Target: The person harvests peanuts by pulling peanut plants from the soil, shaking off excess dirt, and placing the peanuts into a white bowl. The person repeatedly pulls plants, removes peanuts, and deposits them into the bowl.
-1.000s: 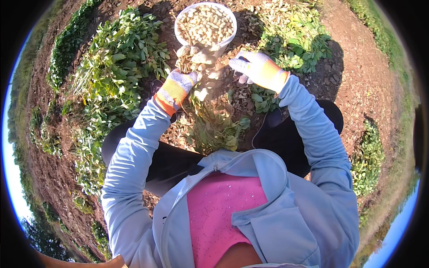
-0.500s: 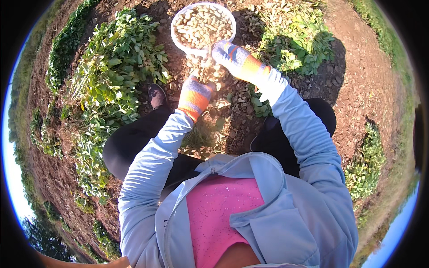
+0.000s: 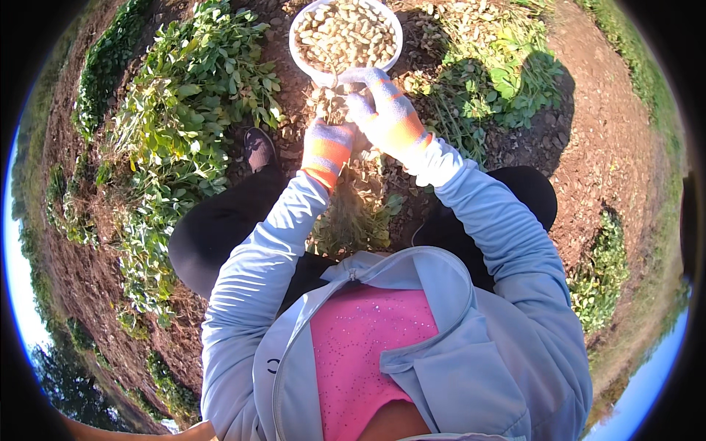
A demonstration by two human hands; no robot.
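A peanut plant with a clump of pods and roots (image 3: 329, 105) is held just this side of a white bucket (image 3: 399, 45). My left hand (image 3: 328, 151), in an orange and grey knit glove, is closed round its stems below the pods. Leafy tops (image 3: 357, 220) show beneath that hand, blurred. My right hand (image 3: 390, 117), gloved alike, reaches in from the right with forefinger and thumb stretched apart beside the clump. Its other fingers are partly hidden, and nothing shows in its grasp. Peanuts in their shells (image 3: 344, 35) fill the bucket close to its rim.
Pulled green plants (image 3: 180, 110) lie in a long heap at the left. Another leafy pile (image 3: 507, 77) with pods lies right of the bucket. My shoe (image 3: 259, 149) and bent legs flank the work on brown soil (image 3: 596, 132).
My right hand has shifted a little, and its forefinger and thumb have spread. The left hand and plant have moved slightly. The bucket sits a bit higher and further right in view.
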